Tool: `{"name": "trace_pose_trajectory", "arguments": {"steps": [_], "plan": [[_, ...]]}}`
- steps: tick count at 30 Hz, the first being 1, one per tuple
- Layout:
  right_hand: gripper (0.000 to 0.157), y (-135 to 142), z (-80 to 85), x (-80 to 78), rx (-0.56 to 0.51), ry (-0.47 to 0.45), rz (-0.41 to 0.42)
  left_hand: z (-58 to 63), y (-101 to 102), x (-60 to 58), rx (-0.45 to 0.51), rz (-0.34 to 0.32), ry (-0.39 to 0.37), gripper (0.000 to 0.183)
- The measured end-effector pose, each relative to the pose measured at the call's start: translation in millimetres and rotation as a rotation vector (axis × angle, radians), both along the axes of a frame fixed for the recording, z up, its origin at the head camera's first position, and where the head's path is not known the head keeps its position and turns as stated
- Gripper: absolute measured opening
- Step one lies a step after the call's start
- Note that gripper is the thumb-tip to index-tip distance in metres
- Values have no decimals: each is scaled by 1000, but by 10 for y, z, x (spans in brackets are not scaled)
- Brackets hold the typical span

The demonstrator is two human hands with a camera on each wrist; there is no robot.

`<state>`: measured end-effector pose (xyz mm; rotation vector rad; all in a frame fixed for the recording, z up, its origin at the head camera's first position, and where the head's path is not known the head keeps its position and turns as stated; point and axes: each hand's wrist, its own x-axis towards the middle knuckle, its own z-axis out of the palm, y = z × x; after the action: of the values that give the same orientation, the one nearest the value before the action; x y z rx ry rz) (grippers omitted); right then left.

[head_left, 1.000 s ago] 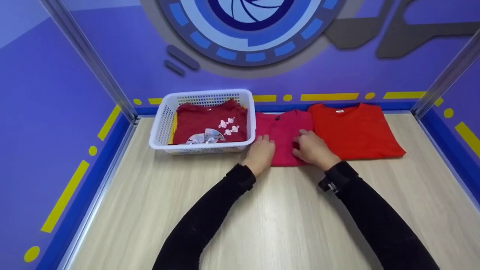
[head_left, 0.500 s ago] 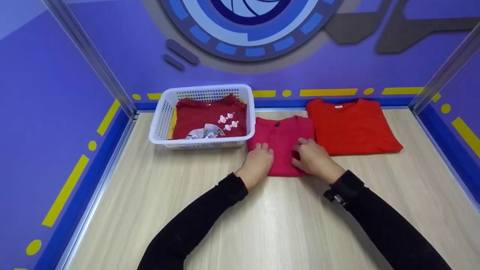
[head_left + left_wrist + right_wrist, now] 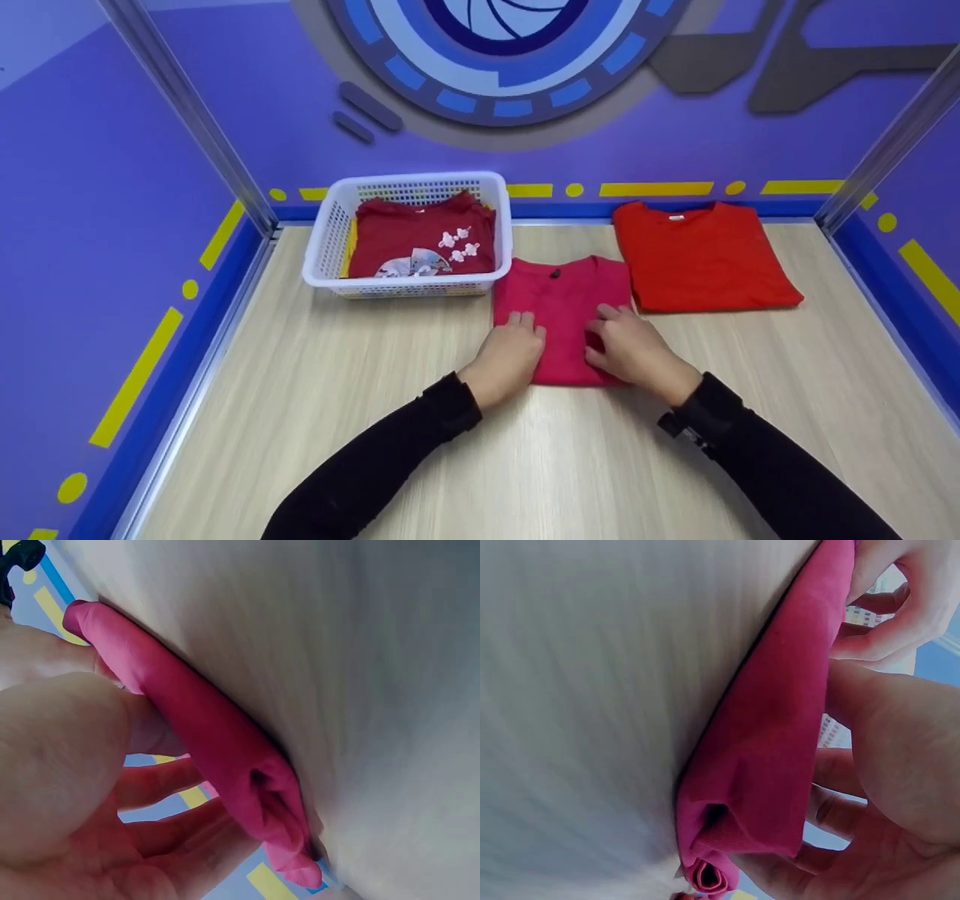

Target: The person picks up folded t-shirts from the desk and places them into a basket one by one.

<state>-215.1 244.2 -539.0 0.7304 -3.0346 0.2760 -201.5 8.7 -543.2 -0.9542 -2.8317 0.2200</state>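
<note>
A folded pink-red T-shirt [image 3: 564, 330] lies flat on the wooden table in front of me, its collar facing the back wall. My left hand [image 3: 506, 356] rests on its left half with the fingertips pressing the cloth. On the right half my right hand [image 3: 634, 346] does the same, fingers slightly bent and spread. In the left wrist view, thumb and fingers touch the top of the folded shirt [image 3: 202, 727], whose rolled layers show at the edge. The right wrist view has the folded shirt [image 3: 761, 742] under my fingertips, close over the table.
A white plastic basket [image 3: 409, 282] stands at the back left, holding a folded dark red shirt [image 3: 397, 236] with something yellow beneath. To the right lies a folded orange-red T-shirt [image 3: 705, 259]. Blue-purple panels [image 3: 555, 161] enclose the table [image 3: 570, 465] at the back and sides.
Both hands have drawn the folded pink-red T-shirt toward me, away from the back wall. A strip of table now shows behind its collar. The basket and orange-red T-shirt stay put.
</note>
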Motion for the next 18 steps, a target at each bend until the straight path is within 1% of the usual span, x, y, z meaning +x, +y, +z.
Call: {"name": "trace_pose_trajectory", "arguments": {"steps": [3, 6, 10, 14, 18], "plan": [[37, 2, -11, 92, -15, 14, 6, 20, -44, 66, 3, -14, -5, 24], [35, -6, -6, 172, -24, 22, 17, 43, -83, 138, 7, -26, -15, 29], [36, -16, 16, 286, -23, 22, 35, 49, -122, 223, 22, -31, -43, 35], [35, -16, 27, 403, -16, 26, 55, 39, -154, 296, 46, -43, -49, 30], [35, -12, 34, 513, -24, 14, 64, 28, -192, 378, 52, -55, -44, 23]]}}
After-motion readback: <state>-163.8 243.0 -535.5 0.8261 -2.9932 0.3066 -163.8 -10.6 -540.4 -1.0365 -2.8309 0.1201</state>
